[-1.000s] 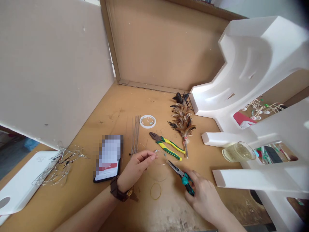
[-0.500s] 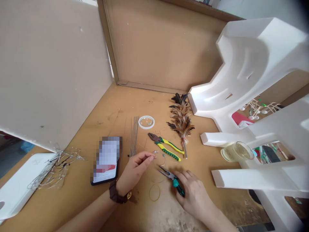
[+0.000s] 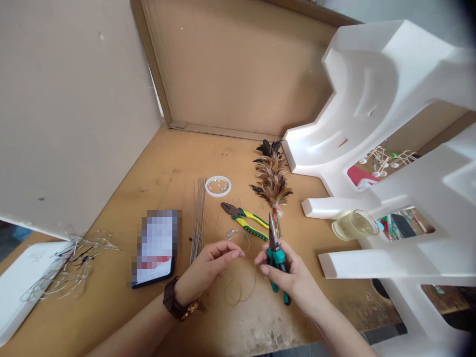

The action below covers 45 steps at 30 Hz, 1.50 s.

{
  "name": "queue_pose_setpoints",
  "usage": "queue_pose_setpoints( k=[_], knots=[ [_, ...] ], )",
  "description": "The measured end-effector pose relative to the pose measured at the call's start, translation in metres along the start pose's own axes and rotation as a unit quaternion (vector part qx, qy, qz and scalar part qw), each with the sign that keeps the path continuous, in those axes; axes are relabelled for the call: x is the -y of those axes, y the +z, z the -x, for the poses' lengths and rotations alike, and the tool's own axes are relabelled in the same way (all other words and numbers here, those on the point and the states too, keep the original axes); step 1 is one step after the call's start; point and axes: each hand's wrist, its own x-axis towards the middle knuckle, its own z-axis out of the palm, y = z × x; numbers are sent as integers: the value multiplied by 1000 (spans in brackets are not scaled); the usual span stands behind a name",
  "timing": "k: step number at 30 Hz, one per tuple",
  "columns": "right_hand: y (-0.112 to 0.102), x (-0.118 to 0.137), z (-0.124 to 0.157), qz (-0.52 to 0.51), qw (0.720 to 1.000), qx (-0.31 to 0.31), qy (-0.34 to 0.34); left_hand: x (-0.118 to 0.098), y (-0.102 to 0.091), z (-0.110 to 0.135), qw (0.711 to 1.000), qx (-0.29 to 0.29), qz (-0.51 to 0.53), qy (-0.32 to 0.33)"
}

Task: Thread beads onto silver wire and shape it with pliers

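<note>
My left hand (image 3: 210, 265) pinches a thin wire (image 3: 248, 270) with small beads (image 3: 232, 232) at its end, thumb and forefinger pressed together. My right hand (image 3: 288, 275) grips teal-handled needle-nose pliers (image 3: 275, 248), raised off the table with the jaws pointing up and away. Both hands are a short way apart above a yellow rubber band (image 3: 232, 292) lying on the brown tabletop (image 3: 167, 183).
Yellow-green pliers (image 3: 245, 221), a feather bundle (image 3: 270, 178), a small white lid with beads (image 3: 217, 185), straight wires (image 3: 198, 218), a phone (image 3: 155, 247), tangled wire (image 3: 70, 263), a glass of liquid (image 3: 349, 224), white foam blocks (image 3: 375, 114) at right, cardboard walls behind and left.
My right hand lifted the teal pliers off the table and turned their jaws from pointing left to pointing up. The left hand kept its pinch on the wire.
</note>
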Motion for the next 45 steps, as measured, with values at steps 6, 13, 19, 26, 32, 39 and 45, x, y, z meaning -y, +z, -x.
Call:
queue_pose_setpoints(
  k=[6,13,19,26,32,39,45],
  knots=[
    [12,-4,-5,24,1000,0,-13,0,0,-1,999,9,-35,0],
    [21,-7,-15,72,986,-129,-75,1,6,16,912,-161,-268,266],
    [43,-6,-22,42,987,-131,-88,13,15,21,939,-65,-273,198],
    [37,-9,-20,132,983,-82,-100,9,12,14,972,-46,-190,129],
    [-15,-7,-12,484,825,-61,-284,1,10,14,986,-81,-106,103],
    [-32,-8,-5,699,653,-60,-284,-6,11,14,994,-79,-30,69],
    [-26,-13,-6,716,640,-55,-275,-3,11,14,996,-66,-13,61]
  ],
)
